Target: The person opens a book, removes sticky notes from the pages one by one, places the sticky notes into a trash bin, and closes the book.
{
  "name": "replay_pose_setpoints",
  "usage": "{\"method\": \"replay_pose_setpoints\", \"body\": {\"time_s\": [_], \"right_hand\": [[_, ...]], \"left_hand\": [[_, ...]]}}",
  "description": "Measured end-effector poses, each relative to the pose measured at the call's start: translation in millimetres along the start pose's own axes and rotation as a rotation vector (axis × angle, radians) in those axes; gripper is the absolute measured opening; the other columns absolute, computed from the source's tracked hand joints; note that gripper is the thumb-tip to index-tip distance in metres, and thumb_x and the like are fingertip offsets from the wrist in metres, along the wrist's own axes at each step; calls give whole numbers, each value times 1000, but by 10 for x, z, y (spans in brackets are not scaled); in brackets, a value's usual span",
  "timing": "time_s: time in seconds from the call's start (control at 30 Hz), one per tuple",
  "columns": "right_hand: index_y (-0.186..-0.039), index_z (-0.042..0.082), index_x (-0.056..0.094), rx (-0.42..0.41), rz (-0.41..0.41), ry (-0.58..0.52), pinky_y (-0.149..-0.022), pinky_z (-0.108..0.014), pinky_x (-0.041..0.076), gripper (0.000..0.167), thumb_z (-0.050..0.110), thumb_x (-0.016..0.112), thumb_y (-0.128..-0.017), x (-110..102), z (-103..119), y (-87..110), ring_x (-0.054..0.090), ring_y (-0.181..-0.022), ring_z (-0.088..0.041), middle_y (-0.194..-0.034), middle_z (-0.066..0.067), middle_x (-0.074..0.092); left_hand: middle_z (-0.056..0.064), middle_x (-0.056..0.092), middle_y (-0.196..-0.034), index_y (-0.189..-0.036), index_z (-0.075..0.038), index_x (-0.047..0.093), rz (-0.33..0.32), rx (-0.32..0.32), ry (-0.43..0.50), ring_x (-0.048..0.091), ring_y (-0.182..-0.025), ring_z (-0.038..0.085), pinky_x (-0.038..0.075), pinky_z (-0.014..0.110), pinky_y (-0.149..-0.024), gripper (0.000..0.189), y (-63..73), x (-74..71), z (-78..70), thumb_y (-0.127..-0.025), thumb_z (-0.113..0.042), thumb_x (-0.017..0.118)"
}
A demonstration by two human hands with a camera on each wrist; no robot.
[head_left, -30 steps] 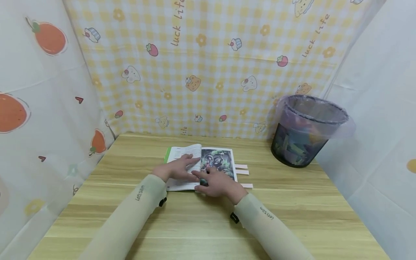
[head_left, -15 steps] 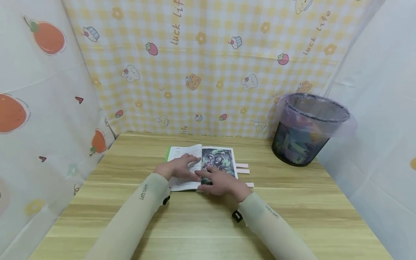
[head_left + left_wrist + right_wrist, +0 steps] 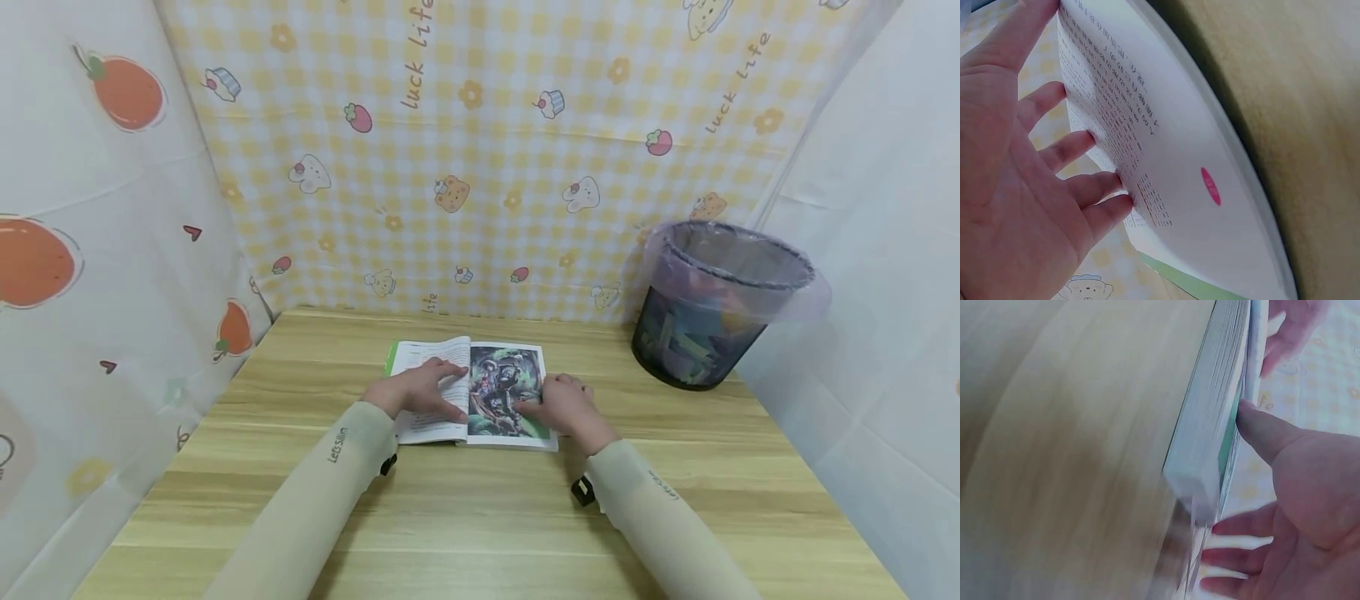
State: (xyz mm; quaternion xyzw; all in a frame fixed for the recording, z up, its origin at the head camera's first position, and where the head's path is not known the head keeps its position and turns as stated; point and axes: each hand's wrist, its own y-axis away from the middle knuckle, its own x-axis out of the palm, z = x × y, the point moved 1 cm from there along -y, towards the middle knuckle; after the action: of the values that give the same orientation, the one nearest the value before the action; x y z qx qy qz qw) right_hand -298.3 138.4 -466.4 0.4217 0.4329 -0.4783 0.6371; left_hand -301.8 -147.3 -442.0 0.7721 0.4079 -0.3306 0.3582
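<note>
Book (image 3: 474, 393) lies spread on the wood-grain tabletop (image 3: 465, 521), at the middle of the scene and toward the far side. Left page (image 3: 423, 354): printed text, with a strip of green cover (image 3: 391, 358) showing along its left edge. Right page (image 3: 498, 387): dark colour illustration with green areas and a white margin.

Left hand (image 3: 422, 393): fingers spread and fairly straight, tips touching the text page, thumb near the book's gutter; nothing grasped. Left wrist view shows a small pink oval mark (image 3: 1210, 186) on that page.

Right hand (image 3: 568, 406): at the right edge of the book. Thumb lies on the illustrated page; the other visible fingers are loosely extended beside the right edge, well apart from the thumb. Index finger hidden; cannot tell whether any sheet sits between it and the thumb. Right wrist view shows thin pale strips (image 3: 1192, 559), blurred, near those fingers.

Surroundings: black-based waste bin (image 3: 690, 342) at far right, lilac plastic liner (image 3: 663, 267) folded over its rim. Yellow-and-white checked cloth (image 3: 480, 158) hangs along the far side; white fruit-print cloth (image 3: 172, 275) at left. Both forearms wear cream sleeves (image 3: 318, 500).
</note>
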Motion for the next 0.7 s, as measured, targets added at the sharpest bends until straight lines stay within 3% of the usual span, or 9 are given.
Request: {"method": "replay_pose_setpoints", "body": {"time_s": [0.13, 0.3, 0.47, 0.7], "right_hand": [[-115, 0, 76, 44, 25, 0, -111, -67, 45, 73, 70, 69, -99, 1, -75, 3, 59, -129, -46, -135, -25, 67], [-138, -6, 67, 43, 21, -1, -114, -68, 44, 83, 68, 70, -99, 32, -96, -9, 57, -135, -49, -143, -29, 63], [-149, -11, 56, 30, -14, -10, -115, -69, 44, 93, 65, 73, -99, 18, -78, -3, 56, -137, -52, -146, -32, 61], [-153, -7, 49, 14, -83, -229, -116, -66, 45, 78, 51, 70, -105, -76, -51, -11, 63, -132, -47, -141, -29, 66]], "left_hand": [[16, 21, -183, -172, -27, 38, -4, 3, -2, 26, -167, 48, 29, 72, -131, 101, 4, 2, 3, -90, -56, 88], [18, 17, -184, -173, -27, 38, -3, 8, 10, 22, -168, 49, 27, 75, -130, 101, 1, 20, 22, -89, -57, 88], [18, 14, -185, -173, -28, 37, -1, 13, 7, 17, -170, 47, 25, 74, -131, 101, 9, 30, 28, -90, -57, 87], [18, 16, -185, -173, -27, 37, -1, 20, 10, 18, -169, 47, 25, 73, -132, 101, -8, 33, 55, -91, -57, 86]]}}
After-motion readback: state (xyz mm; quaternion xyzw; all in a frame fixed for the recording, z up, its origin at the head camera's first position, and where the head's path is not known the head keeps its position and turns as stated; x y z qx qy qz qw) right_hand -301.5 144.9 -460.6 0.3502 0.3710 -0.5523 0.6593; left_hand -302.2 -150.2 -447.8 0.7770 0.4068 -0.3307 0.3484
